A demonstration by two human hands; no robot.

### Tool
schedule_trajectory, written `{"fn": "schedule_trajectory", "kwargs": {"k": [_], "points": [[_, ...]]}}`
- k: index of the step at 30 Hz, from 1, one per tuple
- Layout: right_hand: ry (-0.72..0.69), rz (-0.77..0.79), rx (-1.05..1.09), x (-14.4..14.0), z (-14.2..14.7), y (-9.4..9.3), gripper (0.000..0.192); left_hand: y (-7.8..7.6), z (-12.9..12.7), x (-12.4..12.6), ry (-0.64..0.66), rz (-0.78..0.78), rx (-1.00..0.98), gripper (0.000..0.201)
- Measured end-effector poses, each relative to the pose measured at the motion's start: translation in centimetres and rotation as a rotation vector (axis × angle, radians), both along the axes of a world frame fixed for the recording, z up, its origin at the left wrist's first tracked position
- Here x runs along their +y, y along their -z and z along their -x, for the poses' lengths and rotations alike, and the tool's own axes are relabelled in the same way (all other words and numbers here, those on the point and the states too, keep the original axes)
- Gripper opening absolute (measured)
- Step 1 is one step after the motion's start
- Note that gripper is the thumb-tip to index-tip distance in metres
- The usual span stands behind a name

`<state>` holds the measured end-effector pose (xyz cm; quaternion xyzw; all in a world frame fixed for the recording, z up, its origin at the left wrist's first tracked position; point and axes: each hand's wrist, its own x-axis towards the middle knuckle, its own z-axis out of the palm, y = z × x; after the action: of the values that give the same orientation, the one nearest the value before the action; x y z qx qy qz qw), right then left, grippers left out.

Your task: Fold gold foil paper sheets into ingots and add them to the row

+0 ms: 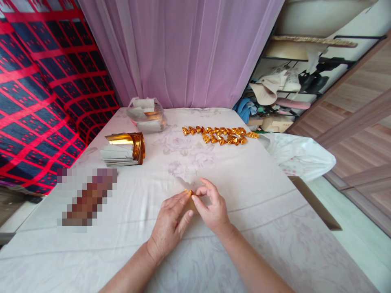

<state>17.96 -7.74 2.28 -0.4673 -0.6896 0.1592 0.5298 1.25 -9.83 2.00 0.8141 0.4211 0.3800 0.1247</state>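
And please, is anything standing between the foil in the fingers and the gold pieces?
Nothing visible. Between the right hand, which has the foil at its fingertips, and the gold pieces, I see only flowered cloth.

Viewed remotely, I note: left hand (169, 219) bare, creased at knuckles and wrist, thumbnail (191, 213) rounded. Right hand (215, 211) bare, fingers slender. Left forearm (131, 266), right forearm (253, 258) uncovered to my frame edge.

Gleams gold on folded pieces (241, 131), gold and grey on the paper stack (119, 152); shows mauve flowers on the white cloth (134, 203), a red grid on navy fabric (61, 61).
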Motion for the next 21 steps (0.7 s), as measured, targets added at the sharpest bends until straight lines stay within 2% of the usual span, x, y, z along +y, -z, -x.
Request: {"fn": "schedule_trajectory", "kwargs": {"k": [7,16,21], "points": [[-0.027,-0.049,-0.044,-0.16,0.15,0.13,0.05,0.44,0.08,-0.06,-0.018,0.058,-0.097,0.038],[-0.129,-0.078,-0.101,-0.6,0.23,-0.53,0.047,0.08,0.06,0.12,-0.068,0.479,-0.464,0.031],[-0.173,-0.127,-0.149,-0.67,0.2,-0.79,0.047,0.37,0.02,0.54,-0.117,0.576,-0.662,0.027]]}}
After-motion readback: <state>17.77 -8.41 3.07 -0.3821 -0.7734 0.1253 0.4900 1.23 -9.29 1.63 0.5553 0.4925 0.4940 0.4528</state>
